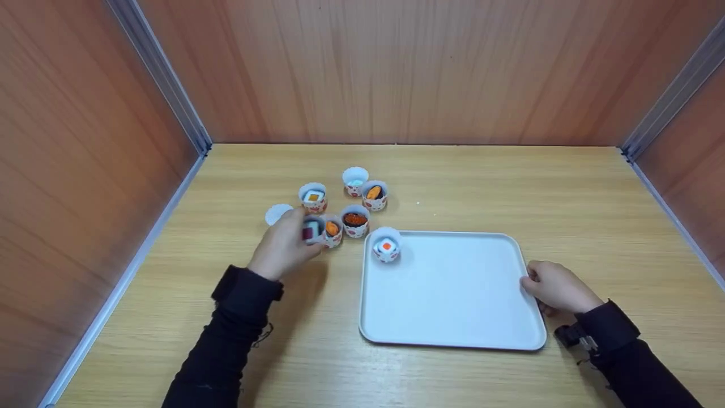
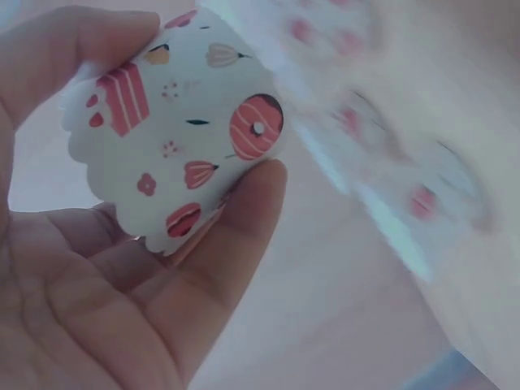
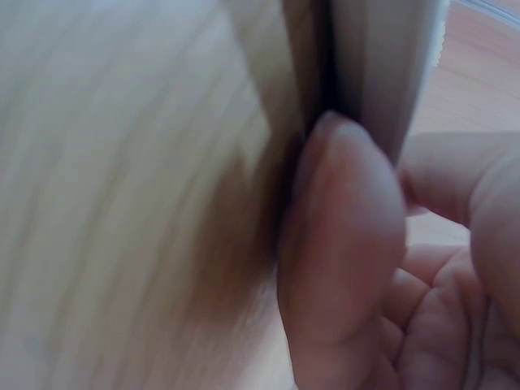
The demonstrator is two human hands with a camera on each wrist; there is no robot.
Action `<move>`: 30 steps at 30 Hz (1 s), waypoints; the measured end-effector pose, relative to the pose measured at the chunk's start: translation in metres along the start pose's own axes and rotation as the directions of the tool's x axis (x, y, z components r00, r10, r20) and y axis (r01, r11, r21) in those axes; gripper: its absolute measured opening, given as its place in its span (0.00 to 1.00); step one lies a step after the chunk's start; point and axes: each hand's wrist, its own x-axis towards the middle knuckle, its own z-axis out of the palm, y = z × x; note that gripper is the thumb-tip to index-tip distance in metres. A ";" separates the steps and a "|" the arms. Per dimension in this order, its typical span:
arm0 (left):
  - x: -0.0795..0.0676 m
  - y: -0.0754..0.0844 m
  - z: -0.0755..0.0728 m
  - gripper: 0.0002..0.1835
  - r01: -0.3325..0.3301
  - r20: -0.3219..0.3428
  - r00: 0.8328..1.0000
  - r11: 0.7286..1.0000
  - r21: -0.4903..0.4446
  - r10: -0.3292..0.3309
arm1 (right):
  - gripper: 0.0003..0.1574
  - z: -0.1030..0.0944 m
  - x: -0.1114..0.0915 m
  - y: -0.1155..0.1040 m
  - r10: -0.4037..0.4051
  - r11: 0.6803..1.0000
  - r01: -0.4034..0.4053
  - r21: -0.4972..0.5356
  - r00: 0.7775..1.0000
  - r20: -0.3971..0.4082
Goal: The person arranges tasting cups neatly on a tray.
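Note:
My left hand (image 1: 288, 241) grips a paper baking cup (image 2: 187, 122) printed with cakes and flowers, thumb on one side and fingers on the other. In the head view a white piece with a dark red patch shows inside that cup. Close beside it stands a cup with an orange topping (image 1: 333, 231). My right hand (image 1: 558, 286) pinches the right edge of a white rectangular tray (image 1: 453, 294), its thumb over the rim. On the tray's upper left corner sits a cup with a white piece and orange centre (image 1: 387, 246).
Left of the tray and behind it stand several more cups: one with red-orange roe (image 1: 355, 220), one with an orange strip (image 1: 374, 194), a pale-filled one (image 1: 355, 180) and one with a yellow-brown centre (image 1: 313, 196). Another cup (image 1: 278, 213) is partly behind my left hand. Wooden panels (image 1: 396, 73) enclose the table.

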 end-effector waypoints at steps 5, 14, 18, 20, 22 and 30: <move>0.010 0.036 0.010 0.32 -0.107 0.008 0.994 0.994 -0.008 0.107 | 0.14 0.000 0.000 0.000 0.012 1.000 -0.013 0.013 1.000 0.008; 0.031 0.091 0.042 0.31 -0.321 0.161 0.936 0.947 0.020 0.314 | 0.14 -0.001 -0.001 0.001 0.040 0.999 -0.040 0.005 0.999 0.022; 0.039 0.107 0.062 0.31 -0.371 0.254 0.903 0.927 0.052 0.348 | 0.14 0.000 -0.002 0.001 0.035 0.999 -0.035 0.012 0.999 0.021; 0.044 0.113 0.071 0.30 -0.397 0.297 0.884 0.916 0.064 0.362 | 0.14 0.000 -0.003 0.001 0.041 0.999 -0.041 0.016 0.999 0.023; 0.049 0.118 0.080 0.30 -0.414 0.328 0.869 0.907 0.075 0.369 | 0.14 -0.001 -0.003 0.001 0.045 0.999 -0.045 0.016 0.999 0.025; 0.062 0.126 0.114 0.27 -0.425 0.362 0.860 0.897 0.120 0.359 | 0.15 0.000 -0.004 0.001 0.014 1.000 -0.014 0.009 1.000 0.007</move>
